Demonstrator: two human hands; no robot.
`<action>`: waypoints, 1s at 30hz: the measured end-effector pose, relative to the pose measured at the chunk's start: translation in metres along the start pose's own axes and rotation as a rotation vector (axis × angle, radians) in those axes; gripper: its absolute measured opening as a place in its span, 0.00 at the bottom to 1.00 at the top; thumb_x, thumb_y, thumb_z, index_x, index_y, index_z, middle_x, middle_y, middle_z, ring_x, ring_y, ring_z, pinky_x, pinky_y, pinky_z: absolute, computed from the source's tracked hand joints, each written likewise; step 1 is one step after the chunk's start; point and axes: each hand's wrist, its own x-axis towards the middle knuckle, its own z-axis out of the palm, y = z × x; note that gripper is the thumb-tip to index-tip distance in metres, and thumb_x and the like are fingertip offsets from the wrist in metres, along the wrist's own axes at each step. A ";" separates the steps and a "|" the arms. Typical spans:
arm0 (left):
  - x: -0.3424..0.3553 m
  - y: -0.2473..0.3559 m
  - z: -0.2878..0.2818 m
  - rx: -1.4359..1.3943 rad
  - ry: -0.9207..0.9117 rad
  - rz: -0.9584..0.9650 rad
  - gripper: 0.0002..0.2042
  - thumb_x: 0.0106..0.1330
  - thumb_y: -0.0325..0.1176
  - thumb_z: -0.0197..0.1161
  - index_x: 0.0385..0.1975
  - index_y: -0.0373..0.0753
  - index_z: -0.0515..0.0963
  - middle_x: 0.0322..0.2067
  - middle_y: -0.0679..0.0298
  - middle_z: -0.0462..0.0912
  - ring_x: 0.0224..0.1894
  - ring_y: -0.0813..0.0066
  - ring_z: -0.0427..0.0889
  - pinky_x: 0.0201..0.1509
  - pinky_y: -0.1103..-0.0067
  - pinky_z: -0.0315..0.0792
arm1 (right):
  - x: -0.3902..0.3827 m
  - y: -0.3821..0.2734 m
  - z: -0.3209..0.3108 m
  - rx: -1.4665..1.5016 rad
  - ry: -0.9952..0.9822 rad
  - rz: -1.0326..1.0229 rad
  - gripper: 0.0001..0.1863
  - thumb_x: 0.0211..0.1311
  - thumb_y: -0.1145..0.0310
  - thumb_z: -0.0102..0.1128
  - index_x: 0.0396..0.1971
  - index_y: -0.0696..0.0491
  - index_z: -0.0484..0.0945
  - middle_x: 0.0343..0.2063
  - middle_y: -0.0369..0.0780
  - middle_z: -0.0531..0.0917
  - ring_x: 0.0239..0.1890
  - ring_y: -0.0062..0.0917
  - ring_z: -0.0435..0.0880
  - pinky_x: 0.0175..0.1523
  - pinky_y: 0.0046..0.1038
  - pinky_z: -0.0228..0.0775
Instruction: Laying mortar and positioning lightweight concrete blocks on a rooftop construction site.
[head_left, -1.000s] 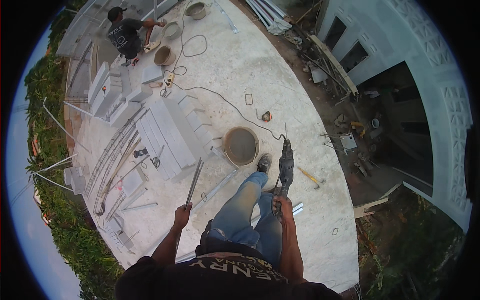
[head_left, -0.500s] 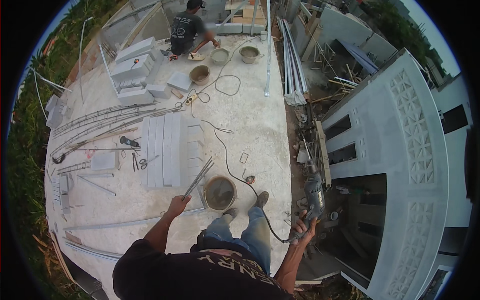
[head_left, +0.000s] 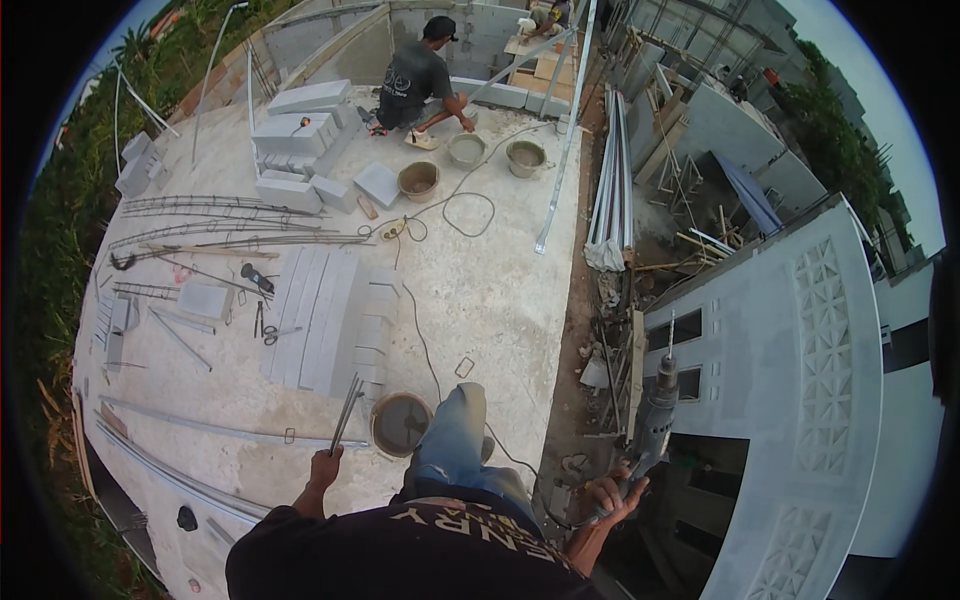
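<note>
Bucket [head_left: 400,424] partly hidden behind the person's raised knee, drill [head_left: 655,412] grip buried in the right hand [head_left: 612,497], cord lost behind the leg, thin rods' [head_left: 346,413] lower ends covered by the left hand [head_left: 324,468], small tools [head_left: 266,327] beside the blocks too small to tell, distant worker's [head_left: 416,80] hands indistinct.

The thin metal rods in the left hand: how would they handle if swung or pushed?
The metal rods look straight and stiff, though thin enough to flex slightly. Gripped only at the bottom by the left hand, they would probably feel tip-heavy. Loose together, they may slide apart.
</note>
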 end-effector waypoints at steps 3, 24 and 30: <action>0.003 0.008 0.024 0.002 0.008 -0.009 0.29 0.64 0.55 0.53 0.22 0.28 0.79 0.25 0.40 0.80 0.34 0.42 0.80 0.39 0.59 0.70 | 0.104 0.003 0.072 -0.142 -0.259 -0.044 0.30 0.68 0.52 0.50 0.58 0.62 0.59 0.43 0.49 0.77 0.22 0.25 0.76 0.25 0.26 0.71; 0.318 0.287 -0.067 -0.057 -0.006 0.127 0.31 0.69 0.55 0.44 0.22 0.28 0.76 0.19 0.44 0.76 0.29 0.44 0.77 0.38 0.59 0.68 | 0.401 -0.062 -0.051 -0.407 0.815 -0.385 0.12 0.62 0.67 0.54 0.35 0.62 0.72 0.40 0.51 0.80 0.21 0.25 0.72 0.32 0.26 0.73; 0.364 0.325 -0.142 -0.216 0.120 0.047 0.29 0.68 0.54 0.50 0.14 0.33 0.69 0.11 0.63 0.65 0.17 0.72 0.62 0.23 0.69 0.59 | 0.399 -0.115 -0.163 -0.164 1.236 -0.447 0.09 0.62 0.69 0.52 0.24 0.55 0.68 0.18 0.39 0.70 0.19 0.30 0.71 0.43 0.44 0.81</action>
